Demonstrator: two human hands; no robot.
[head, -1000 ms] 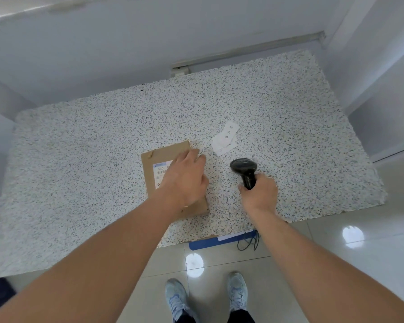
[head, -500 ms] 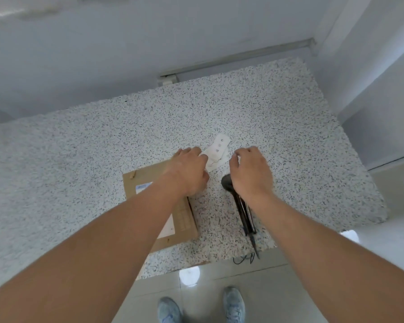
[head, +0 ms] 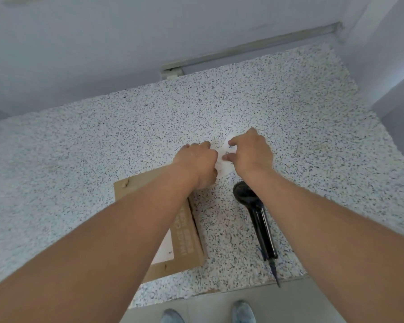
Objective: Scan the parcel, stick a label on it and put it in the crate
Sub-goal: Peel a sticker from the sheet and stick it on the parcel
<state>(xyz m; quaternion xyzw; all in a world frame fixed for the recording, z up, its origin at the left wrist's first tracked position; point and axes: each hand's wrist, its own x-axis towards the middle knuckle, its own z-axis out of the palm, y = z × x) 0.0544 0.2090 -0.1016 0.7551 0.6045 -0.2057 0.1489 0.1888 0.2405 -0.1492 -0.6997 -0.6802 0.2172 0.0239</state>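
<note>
A flat brown cardboard parcel (head: 187, 238) lies on the speckled table (head: 79, 159), mostly hidden under my left forearm; part of a white shipping label shows on it. Beyond it lie white label sheets (head: 224, 159). My left hand (head: 196, 162) rests on their left side, fingers curled onto the paper. My right hand (head: 252, 152) pinches the sheets' right edge between thumb and finger. The black handheld scanner (head: 254, 210) lies on the table below my right wrist, its cable running off the front edge.
A wall and a metal rail (head: 243, 47) border the table's far side. The table's front edge (head: 219, 290) is close to my body, with tiled floor and my shoes (head: 243, 311) below. No crate is in view.
My right hand has let go of the scanner, which now lies on the table. Both hands have moved forward from the parcel and scanner onto the white label sheets.
</note>
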